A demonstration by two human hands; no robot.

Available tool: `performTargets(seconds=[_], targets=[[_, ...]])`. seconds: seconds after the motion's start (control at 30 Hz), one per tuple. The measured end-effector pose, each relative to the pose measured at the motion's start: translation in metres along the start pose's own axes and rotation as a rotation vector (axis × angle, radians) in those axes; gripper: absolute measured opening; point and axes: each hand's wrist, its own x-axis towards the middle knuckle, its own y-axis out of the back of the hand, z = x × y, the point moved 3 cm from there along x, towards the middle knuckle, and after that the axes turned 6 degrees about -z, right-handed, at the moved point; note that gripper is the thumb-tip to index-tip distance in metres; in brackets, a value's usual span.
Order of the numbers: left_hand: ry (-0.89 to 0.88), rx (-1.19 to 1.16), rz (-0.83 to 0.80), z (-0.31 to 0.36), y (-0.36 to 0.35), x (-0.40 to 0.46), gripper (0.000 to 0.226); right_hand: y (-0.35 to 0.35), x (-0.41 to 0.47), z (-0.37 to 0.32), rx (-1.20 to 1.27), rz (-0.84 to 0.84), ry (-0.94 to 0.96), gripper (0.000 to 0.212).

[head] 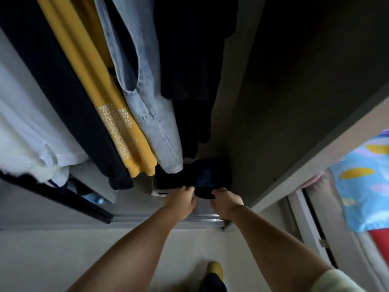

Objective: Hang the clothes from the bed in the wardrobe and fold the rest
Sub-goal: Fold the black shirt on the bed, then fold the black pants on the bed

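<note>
I look down into the open wardrobe (284, 106). On its floor lies a folded dark blue garment (210, 175), beside a folded black stack (170, 178) to its left. My right hand (226, 202) grips the near edge of the dark blue garment, fingers curled round it. With its fingertips my left hand (181, 200) touches the near edge of the black stack; its thumb curls toward the dark blue garment. Above them hang a yellow printed top (117, 123), light denim jeans (151, 114), a navy garment (63, 91) and a white one (27, 127).
The wardrobe's sliding-door rail (168, 221) runs across the floor below my hands. A dark sliding door edge (63, 199) stands at the left. At the right is the bed with a blue patterned cover (364, 186). My foot in a yellow slipper (214, 269) stands on the pale floor.
</note>
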Motion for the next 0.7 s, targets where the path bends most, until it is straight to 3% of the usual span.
performTargets(seconds=[0.4,0.7], targets=[[-0.38,0.141,-0.156,0.063,0.019,-0.043,0.039,0.004,-0.11,0.037,0.15,0.174,-0.263,0.038],[-0.722,0.315,-0.196,0.218,0.01,-0.063,0.036,-0.024,-0.23,0.135,0.297,0.252,-0.636,0.033]])
